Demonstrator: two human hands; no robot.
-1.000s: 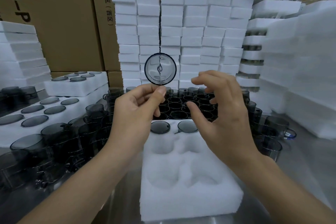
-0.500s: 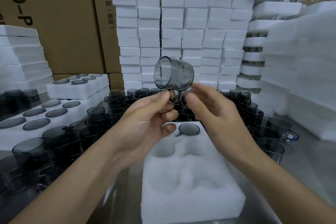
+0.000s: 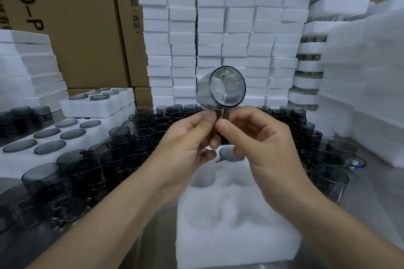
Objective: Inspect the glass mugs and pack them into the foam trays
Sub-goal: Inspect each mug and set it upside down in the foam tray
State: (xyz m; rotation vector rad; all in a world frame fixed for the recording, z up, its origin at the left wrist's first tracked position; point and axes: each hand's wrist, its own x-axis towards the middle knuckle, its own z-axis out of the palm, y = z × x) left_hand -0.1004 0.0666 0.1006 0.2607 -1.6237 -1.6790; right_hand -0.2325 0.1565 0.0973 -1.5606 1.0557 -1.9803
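Glass mug point(image 3: 220, 87) sits above my left hand point(image 3: 183, 144) and right hand point(image 3: 262, 144), both pinching its handle. Below, one foam tray point(image 3: 236, 244) holds one packed mug point(image 3: 227, 153).

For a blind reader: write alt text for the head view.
The left hand and right hand pinch a glass mug by its handle, held up end-on to the camera. Below, a foam tray holds a second mug; loose mugs crowd behind.

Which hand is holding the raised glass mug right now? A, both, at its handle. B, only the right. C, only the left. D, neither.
A: the left hand and the right hand both pinch the handle under the glass mug, held up above the foam tray.
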